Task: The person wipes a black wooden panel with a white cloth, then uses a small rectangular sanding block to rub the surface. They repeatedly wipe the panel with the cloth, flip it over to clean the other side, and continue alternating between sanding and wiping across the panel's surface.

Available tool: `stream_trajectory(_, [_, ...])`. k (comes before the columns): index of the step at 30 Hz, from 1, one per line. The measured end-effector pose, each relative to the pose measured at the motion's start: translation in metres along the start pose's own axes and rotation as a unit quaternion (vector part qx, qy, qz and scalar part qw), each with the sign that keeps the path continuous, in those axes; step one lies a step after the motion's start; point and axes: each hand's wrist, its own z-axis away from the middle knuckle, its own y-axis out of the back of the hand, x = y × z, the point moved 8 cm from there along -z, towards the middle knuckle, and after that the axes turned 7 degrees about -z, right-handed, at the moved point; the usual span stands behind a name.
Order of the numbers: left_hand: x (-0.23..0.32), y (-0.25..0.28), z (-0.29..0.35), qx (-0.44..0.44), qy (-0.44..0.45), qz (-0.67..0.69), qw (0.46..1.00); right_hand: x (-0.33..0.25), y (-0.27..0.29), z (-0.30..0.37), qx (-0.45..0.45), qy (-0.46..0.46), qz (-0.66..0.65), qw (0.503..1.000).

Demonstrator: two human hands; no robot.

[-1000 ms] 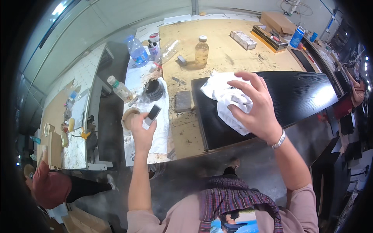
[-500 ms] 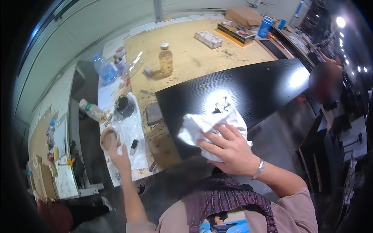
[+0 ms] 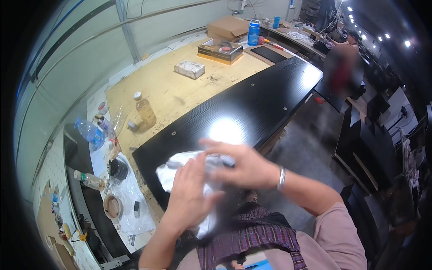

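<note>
A white cloth (image 3: 167, 173) lies bunched at the near left end of a long glossy black board (image 3: 252, 101). My left hand (image 3: 191, 198) rests over the cloth with its fingers stretched out and its thumb apart. Part of the cloth hangs below that hand, toward my body. Beside it, my right hand (image 3: 245, 166) is spread and somewhat blurred, its fingers reaching across the cloth's upper right edge. A small grey bit (image 3: 227, 160) shows near the right fingers; its kind is unclear. Whatever lies beneath both palms is hidden.
Left of the board are an open black jar (image 3: 119, 169), a round tan ring-shaped container (image 3: 113, 206) and a small dark block (image 3: 137, 207) on plastic. A bottle of yellowish liquid (image 3: 145, 111), a wrapped block (image 3: 189, 69) and a tool box (image 3: 220, 51) stand behind. Another person (image 3: 344, 67) works far right.
My left hand has left the round tan container and come over the cloth. The right hand no longer presses the cloth down on the board. The view has shifted rightward.
</note>
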Motion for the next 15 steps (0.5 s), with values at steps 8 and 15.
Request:
stream_trajectory(8, [-0.020, 0.011, -0.030, -0.009, 0.144, 0.015, 0.989, 0.179, 0.318, -0.013, 0.166, -0.118, 0.395, 0.896])
stream_trajectory(15, [0.049, -0.160, -0.283, -0.068, 0.021, 0.011, 0.997, 0.240, 0.360, -0.033, 0.112, -0.010, 0.450, 0.886])
